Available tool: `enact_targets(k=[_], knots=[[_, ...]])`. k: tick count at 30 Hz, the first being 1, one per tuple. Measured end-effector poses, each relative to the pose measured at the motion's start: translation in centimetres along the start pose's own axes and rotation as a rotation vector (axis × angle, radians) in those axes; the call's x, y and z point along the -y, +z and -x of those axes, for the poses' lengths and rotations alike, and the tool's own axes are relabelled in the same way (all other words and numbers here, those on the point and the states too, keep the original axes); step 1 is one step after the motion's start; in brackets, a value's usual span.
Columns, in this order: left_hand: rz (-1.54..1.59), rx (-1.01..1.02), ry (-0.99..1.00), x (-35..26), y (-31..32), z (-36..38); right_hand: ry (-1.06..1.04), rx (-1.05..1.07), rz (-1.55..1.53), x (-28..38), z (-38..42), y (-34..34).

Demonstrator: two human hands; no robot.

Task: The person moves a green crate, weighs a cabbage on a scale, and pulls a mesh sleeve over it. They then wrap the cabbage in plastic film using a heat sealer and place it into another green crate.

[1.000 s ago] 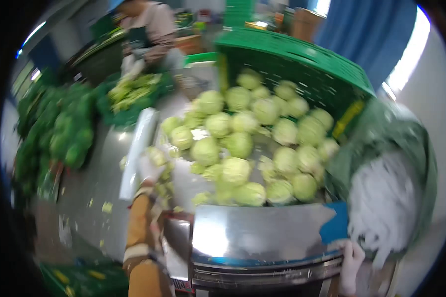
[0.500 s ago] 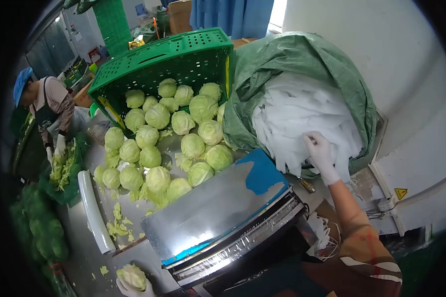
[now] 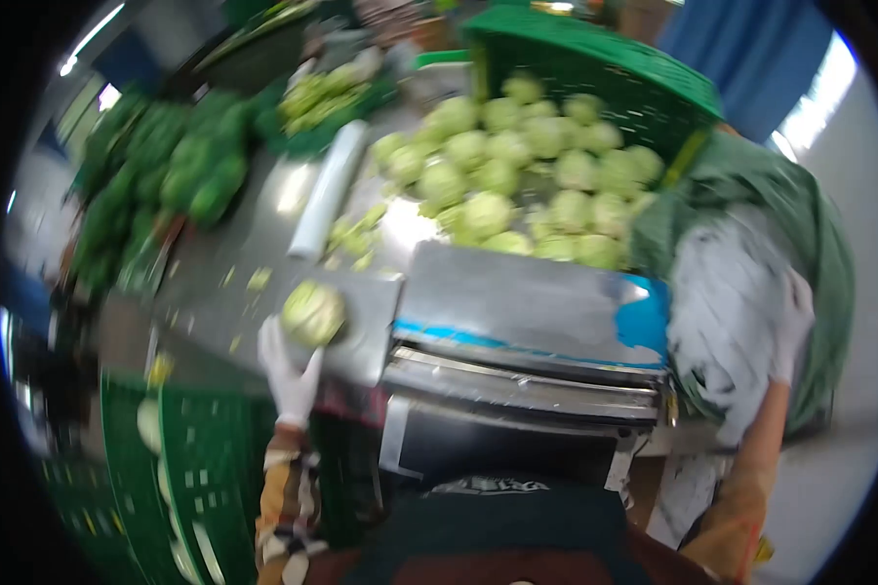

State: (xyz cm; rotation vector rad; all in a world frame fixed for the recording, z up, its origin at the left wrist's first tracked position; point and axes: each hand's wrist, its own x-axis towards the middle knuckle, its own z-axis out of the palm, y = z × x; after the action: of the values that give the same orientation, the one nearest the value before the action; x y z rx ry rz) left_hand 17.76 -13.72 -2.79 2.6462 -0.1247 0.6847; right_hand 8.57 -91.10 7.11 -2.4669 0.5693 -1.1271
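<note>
My left hand (image 3: 291,375), in a white glove, is spread at the lower side of a cabbage (image 3: 313,313) on the steel table (image 3: 366,302), thumb and fingers apart around its edge. My right hand (image 3: 795,317), also gloved, reaches over the white foam sleeves (image 3: 717,302) in the green woven sack (image 3: 829,244); its fingers are blurred. Between my hands lies the flat metal top of a wrapping machine (image 3: 527,297), with blue film peeling at its edges.
Behind the machine, many cabbages (image 3: 498,175) spill from a tipped green crate (image 3: 595,49). A white film roll (image 3: 329,190) lies left of them. Bagged green vegetables (image 3: 205,161) stand farther left. Green crates (image 3: 195,468) are below. A co-worker's hands handle leaves (image 3: 322,97) at the back.
The view has swung left and blurred. More of my left hand and its cabbage now shows. My right hand is now at the right side of the foam sleeves.
</note>
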Motion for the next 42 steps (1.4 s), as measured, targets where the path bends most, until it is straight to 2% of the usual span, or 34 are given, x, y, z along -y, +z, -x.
enact_targets(k=[1,3,5,6,8,10,11,12,13,15,16,18,19,21,22,24,25,26,29,31,32,34,35,37,38,39,40,42], knots=[[0.066,-0.071,-0.066,-0.9,0.0,1.3,0.123,0.067,-0.124,-0.2,-0.2,0.1],[0.058,-0.126,-0.081,-2.4,0.9,4.5,0.199,0.191,-0.106,-1.9,0.1,0.4],[0.143,-0.106,-0.07,-5.5,0.9,7.0,0.074,0.189,-0.308,1.6,0.6,-0.8],[0.199,-0.075,-0.065,-6.7,0.9,8.2,0.041,0.215,-0.321,0.3,0.0,-0.5],[0.299,-0.041,-0.08,-8.9,1.1,10.1,0.128,0.131,-0.043,-6.2,-0.1,0.8],[0.371,-0.039,-0.071,-9.7,1.9,11.7,0.056,0.265,0.132,-13.3,3.9,4.6],[0.401,-0.039,-0.078,-10.1,2.0,12.2,0.055,0.36,0.118,-14.7,6.0,5.8],[0.407,-0.05,-0.094,-10.2,1.9,12.8,0.052,0.451,0.108,-15.0,6.5,6.3],[0.412,-0.051,-0.108,-10.3,1.9,13.2,0.033,0.453,0.114,-13.2,6.7,6.2],[0.412,-0.062,-0.128,-10.2,1.8,13.9,-0.26,0.693,0.258,-5.6,8.6,6.2],[0.411,-0.079,-0.13,-10.3,1.6,14.1,-0.257,0.696,0.262,-5.7,8.2,6.6],[0.417,-0.061,-0.168,-10.1,1.4,14.3,0.068,0.511,-0.002,-7.4,7.7,7.7],[0.425,-0.059,-0.19,-10.4,0.9,14.2,0.098,0.405,-0.065,-8.7,7.0,7.6],[0.398,-0.057,-0.207,-10.8,0.2,14.0,0.59,0.115,-0.573,-7.7,6.2,7.2],[0.388,-0.05,-0.197,-11.1,0.1,13.8,0.631,0.096,-0.714,-5.7,5.8,6.0],[0.436,-0.036,-0.249,-11.3,0.5,14.0,0.08,0.163,-0.275,-11.0,2.9,4.2],[0.459,-0.027,-0.253,-11.4,0.7,14.2,0.18,0.362,-0.14,-10.0,1.6,3.0],[0.476,-0.022,-0.262,-11.4,0.9,14.3,0.052,0.262,0.184,-7.4,1.8,2.2],[0.503,0.004,-0.25,-11.8,1.6,14.4,0.104,0.292,0.115,1.0,1.9,-1.6],[0.535,0.029,-0.229,-12.6,1.6,13.9,0.467,-0.038,-1.144,2.5,1.7,-2.7],[0.542,0.031,-0.223,-13.3,1.5,13.5,0.464,-0.046,-1.14,1.7,1.5,-3.2],[0.776,0.073,-0.34,-15.0,1.2,12.6,0.484,-0.186,-1.673,-0.3,1.7,-3.1],[0.821,0.091,-0.339,-15.6,1.4,12.2,0.315,-0.019,-1.866,-0.6,2.7,-2.7],[0.958,0.22,-0.337,-17.8,1.5,10.9,0.309,0.423,-2.259,6.0,5.1,-1.1],[1.016,0.312,-0.318,-19.3,1.3,9.9,0.439,0.606,-2.462,10.0,7.5,1.0],[1.211,0.458,-0.39,-20.7,1.9,9.1,0.445,0.594,-2.465,13.5,10.5,3.1],[1.402,0.61,-0.464,-22.2,2.3,8.5,0.52,0.78,-2.062,16.9,14.0,4.8],[1.755,0.745,-0.707,-26.2,2.2,7.6,0.323,0.93,-1.253,25.4,19.1,5.8]])
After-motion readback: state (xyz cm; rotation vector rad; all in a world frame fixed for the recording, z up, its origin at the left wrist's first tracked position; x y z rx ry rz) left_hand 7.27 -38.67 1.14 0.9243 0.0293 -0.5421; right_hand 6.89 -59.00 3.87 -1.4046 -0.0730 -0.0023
